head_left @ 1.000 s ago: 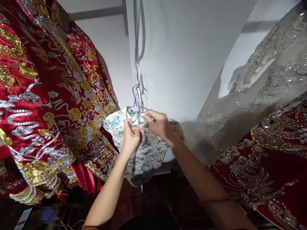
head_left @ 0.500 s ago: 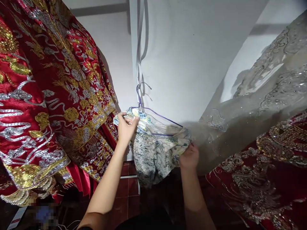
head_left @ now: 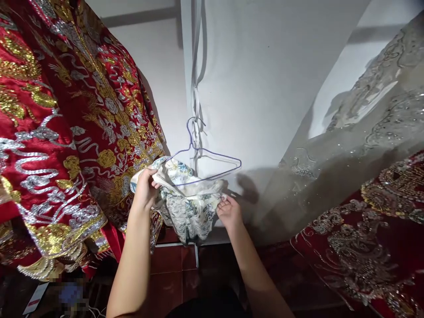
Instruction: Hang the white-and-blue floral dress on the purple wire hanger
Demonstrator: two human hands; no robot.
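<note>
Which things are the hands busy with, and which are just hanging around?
Busy with:
- flowery garment, held by the left hand and right hand
- purple hanger, its right end bare

Just around:
- red embroidered jacket
- sheer sparkly fabric
- dark red beaded garment

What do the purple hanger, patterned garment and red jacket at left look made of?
Purple hanger: probably coated wire, going by its thin, smooth bars. Patterned garment: thin fabric, hanging in loose, dull folds; fibre unclear. Red jacket: seemingly satin, given its sheen, with glittering gold and silver embroidery, possibly metallic thread.
</note>
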